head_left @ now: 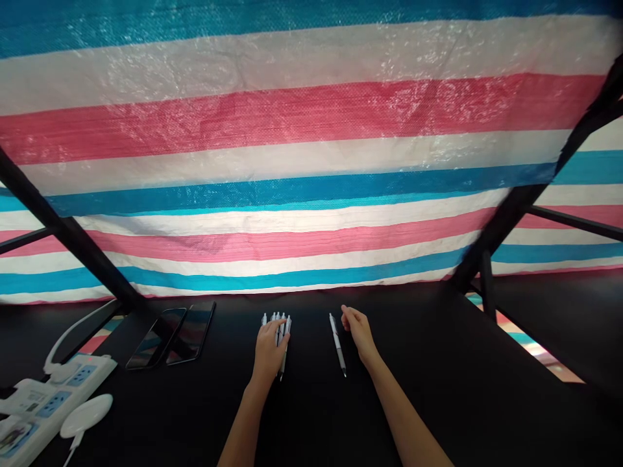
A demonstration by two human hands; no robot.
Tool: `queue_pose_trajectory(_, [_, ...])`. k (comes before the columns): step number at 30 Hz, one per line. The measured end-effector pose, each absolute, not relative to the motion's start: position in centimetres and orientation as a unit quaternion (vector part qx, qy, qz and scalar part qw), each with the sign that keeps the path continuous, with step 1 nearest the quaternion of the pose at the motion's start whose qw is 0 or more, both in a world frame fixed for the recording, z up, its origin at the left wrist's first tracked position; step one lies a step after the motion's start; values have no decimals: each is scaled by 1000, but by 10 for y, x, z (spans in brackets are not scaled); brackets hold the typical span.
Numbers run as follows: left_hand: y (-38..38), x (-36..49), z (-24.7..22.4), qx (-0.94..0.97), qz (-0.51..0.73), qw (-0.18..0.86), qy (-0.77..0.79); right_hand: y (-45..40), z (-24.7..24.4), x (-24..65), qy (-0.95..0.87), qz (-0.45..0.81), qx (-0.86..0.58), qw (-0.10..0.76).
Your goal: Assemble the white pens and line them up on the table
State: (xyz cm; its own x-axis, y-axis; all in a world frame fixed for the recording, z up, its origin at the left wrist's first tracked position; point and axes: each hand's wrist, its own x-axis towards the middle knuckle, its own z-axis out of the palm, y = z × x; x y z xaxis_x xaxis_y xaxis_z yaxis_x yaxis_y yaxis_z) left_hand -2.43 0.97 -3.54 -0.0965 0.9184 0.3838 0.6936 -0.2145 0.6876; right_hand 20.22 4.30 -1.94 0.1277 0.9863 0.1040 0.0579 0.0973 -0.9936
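Observation:
On a black table (311,415), my left hand (268,353) lies flat over a row of several white pens (282,322), whose tips stick out past my fingers. A single white pen (337,345) lies apart to the right of that row. My right hand (357,332) rests just right of this single pen, fingers loosely curled near its upper end; whether they touch it I cannot tell.
Two dark phones (171,336) lie side by side at the left. A white power strip (46,395) and a white round puck with a cable (86,416) sit at the left front corner. Black frame bars (73,240) and a striped tarp (311,162) stand behind.

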Motion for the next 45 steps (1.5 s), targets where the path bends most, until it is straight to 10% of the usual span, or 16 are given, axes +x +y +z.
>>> queue_pose_trajectory(8, [10, -21, -30, 614, 481, 229, 582, 31, -14, 198, -754, 193, -557, 289])
queue_pose_trajectory(17, [10, -21, -20, 534, 554, 326, 550, 29, -11, 201, -787, 192, -534, 242])
queue_pose_trajectory(27, [5, -27, -7, 488, 604, 378, 505, 28, -7, 185, -592, 529, -414, 444])
queue_pose_trajectory(45, [-4, -8, 6, 556, 532, 463, 440, 16, 1, 180, -524, 751, -311, 255])
